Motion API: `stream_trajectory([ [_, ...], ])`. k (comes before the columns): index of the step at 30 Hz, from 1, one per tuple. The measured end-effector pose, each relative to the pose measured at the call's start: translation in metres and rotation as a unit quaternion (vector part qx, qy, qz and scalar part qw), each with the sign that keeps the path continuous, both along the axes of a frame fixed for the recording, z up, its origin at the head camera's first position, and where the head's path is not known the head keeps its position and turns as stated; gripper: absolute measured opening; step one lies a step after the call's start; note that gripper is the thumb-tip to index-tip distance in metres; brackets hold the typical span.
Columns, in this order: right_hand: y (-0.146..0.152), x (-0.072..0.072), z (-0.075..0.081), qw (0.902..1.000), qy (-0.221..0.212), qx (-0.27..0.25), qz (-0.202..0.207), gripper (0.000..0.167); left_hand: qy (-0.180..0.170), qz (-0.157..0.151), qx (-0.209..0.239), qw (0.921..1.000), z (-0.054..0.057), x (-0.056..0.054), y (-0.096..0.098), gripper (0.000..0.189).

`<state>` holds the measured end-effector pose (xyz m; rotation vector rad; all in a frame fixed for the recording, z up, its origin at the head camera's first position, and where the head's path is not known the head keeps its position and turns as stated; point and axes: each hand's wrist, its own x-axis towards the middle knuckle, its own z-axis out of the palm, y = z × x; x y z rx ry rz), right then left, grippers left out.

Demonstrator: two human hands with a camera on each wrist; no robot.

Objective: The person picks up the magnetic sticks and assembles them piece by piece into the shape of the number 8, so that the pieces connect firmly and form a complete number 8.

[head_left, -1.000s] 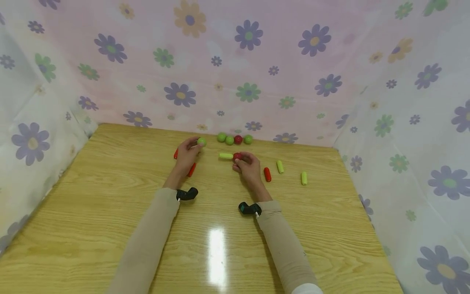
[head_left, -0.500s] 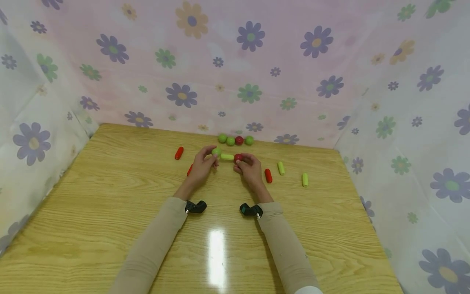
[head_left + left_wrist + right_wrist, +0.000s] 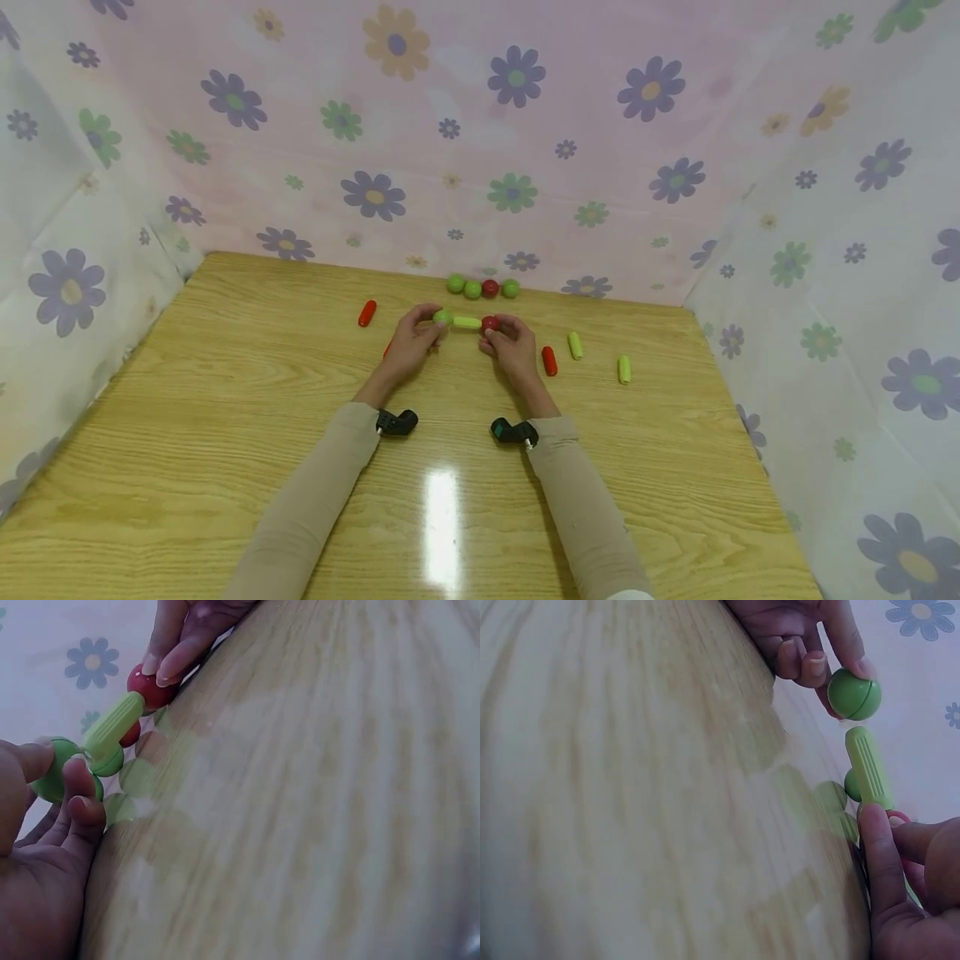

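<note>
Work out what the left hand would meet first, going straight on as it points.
The left hand, leading with its pinched green ball, would probably meet the near end of the yellow-green ribbed rod, though depth is unclear.

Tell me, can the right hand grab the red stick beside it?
Probably not yet: the right hand is pinching a red ball, though nothing seems to block the red stick.

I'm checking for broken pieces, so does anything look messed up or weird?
Nothing stands out: no spill or damage shows. The left hand holds a green ball, the right hand a red ball, and the loose sticks just lie scattered.
</note>
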<state>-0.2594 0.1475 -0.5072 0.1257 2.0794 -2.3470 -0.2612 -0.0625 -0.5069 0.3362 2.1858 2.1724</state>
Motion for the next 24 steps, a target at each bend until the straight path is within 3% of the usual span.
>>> stream_trajectory([
  [5, 0.001, 0.002, 0.002, 1.0000, 0.003, -0.009, -0.002, 0.037, 0.010, -0.004, -0.028, 0.9996, -0.001, -0.006, -0.002, 0.042],
  [10, 0.004, 0.001, 0.006, 1.0000, 0.000, -0.008, 0.005, 0.039, 0.005, -0.008, -0.030, 0.9995, 0.000, -0.011, -0.005, 0.042],
  [16, 0.016, -0.005, 0.008, 0.9996, -0.004, -0.015, -0.022, 0.042, -0.009, -0.011, -0.024, 0.9996, 0.003, -0.014, -0.004, 0.040],
  [24, 0.018, -0.007, 0.006, 1.0000, 0.001, 0.003, -0.009, 0.040, -0.015, -0.007, -0.022, 0.9996, 0.001, -0.018, -0.004, 0.040],
])
